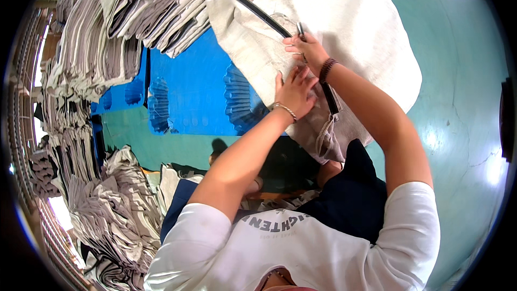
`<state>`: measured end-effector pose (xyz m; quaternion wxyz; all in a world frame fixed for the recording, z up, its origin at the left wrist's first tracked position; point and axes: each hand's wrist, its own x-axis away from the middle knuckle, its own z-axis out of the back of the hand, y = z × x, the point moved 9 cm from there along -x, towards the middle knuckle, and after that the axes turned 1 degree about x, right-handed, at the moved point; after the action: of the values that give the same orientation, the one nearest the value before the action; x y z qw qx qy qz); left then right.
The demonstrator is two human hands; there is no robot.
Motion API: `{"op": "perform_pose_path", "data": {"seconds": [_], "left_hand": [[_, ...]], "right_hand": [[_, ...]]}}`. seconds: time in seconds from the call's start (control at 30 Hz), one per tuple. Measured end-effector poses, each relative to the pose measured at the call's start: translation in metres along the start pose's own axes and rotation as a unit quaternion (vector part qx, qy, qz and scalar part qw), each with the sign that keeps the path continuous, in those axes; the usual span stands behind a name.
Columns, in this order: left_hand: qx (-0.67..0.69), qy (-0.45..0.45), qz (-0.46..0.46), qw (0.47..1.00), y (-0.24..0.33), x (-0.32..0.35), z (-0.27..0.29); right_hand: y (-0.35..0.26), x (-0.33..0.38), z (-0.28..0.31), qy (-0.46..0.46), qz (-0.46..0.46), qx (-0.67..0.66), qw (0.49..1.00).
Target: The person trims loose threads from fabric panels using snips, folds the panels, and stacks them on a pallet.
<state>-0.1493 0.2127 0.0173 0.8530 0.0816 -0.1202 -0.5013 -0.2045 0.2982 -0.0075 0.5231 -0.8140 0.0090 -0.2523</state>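
A large beige cloth piece (pixel 361 16) is spread out before me, with a black band (pixel 258 12) running across it under my hands. My left hand (pixel 295 92) lies on the cloth beside the band, fingers spread, holding nothing that I can see. Just above it, my right hand (pixel 309 51) is closed round a small dark tool with a metal tip (pixel 300 29); its exact kind is not clear. The band comes out again below my right wrist and ends near a gathered, knotted bit of cloth (pixel 329 134).
Stacks of folded beige and grey cloth (pixel 161 8) stand at the far left. A blue plastic pallet (pixel 191 86) lies under the work on a green floor (pixel 458 102). More crumpled cloth (pixel 118 199) is heaped at my near left, beside a rack (pixel 21 102).
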Motion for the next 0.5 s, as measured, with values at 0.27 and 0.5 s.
{"op": "perform_pose_path", "data": {"seconds": [0.27,0.5], "left_hand": [[0.274,0.24,0.036,0.931,-0.089,-0.055,0.078],[0.155,0.199,0.191,0.949,-0.119,-0.098,0.058]], "right_hand": [[0.019,-0.009,-0.001,-0.019,0.045,-0.028,0.998],[0.022,-0.01,-0.001,-0.005,0.05,-0.019,0.999]]}}
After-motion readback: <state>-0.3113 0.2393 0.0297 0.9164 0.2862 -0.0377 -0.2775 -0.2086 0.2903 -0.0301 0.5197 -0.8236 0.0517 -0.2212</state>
